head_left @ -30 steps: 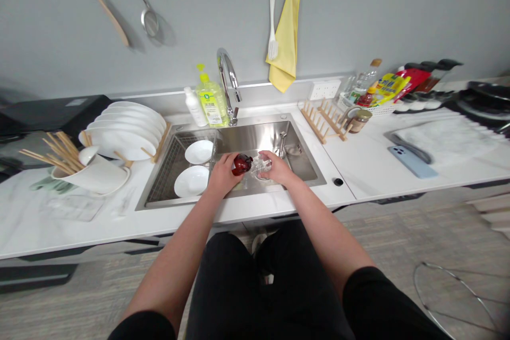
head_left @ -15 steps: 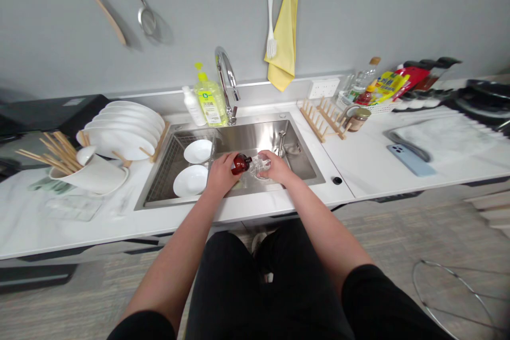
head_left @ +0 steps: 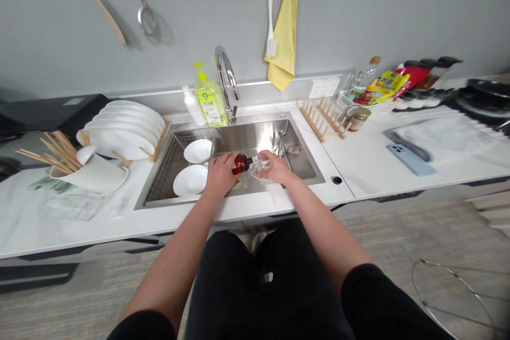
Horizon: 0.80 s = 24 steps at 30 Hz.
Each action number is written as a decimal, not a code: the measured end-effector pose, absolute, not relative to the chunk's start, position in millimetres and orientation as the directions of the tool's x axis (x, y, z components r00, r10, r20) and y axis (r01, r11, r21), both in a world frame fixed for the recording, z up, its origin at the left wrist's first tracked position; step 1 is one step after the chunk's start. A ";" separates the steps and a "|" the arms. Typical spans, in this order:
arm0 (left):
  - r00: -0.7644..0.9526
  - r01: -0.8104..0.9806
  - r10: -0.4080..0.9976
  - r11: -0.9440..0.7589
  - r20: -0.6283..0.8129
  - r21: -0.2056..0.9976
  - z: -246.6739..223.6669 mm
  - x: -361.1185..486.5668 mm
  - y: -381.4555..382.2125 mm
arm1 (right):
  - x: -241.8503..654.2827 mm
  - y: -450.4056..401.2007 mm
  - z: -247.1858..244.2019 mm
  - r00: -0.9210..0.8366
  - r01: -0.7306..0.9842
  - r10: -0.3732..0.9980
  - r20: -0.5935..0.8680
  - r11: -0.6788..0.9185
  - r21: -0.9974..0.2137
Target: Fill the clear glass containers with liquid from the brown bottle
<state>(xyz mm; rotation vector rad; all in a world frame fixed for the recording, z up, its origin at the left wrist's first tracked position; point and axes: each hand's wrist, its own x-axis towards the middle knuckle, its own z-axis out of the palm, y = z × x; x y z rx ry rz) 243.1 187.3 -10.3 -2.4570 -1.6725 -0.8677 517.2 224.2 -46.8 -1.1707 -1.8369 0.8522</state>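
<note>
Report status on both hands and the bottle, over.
Left hand gripping red-brown bottle, tilted over sink. Right hand holding clear glass item at its mouth. No obstruction visible between them.

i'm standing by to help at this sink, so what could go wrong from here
The left hand holds the brown bottle tipped toward the clear glass-like item in the right hand; if it carries liquid, some could spill into the sink.

Both items look smooth, so a wet grip might let one slip and knock against the steel.

The white bowl sits close beside the left hand, so a sideways bump could jolt it.
</note>
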 end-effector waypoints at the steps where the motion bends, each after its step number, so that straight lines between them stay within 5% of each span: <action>1: 0.260 0.868 0.845 -0.417 0.468 0.269 -10.1 243.2 187.1 | 517.1 223.9 -46.4 -0.267 0.410 0.930 0.251 0.345 -0.844; 24: 0.279 0.869 0.837 -0.429 0.471 0.247 -7.5 245.9 182.5 | 515.9 221.4 -41.9 -0.258 0.450 0.941 0.219 0.318 -0.835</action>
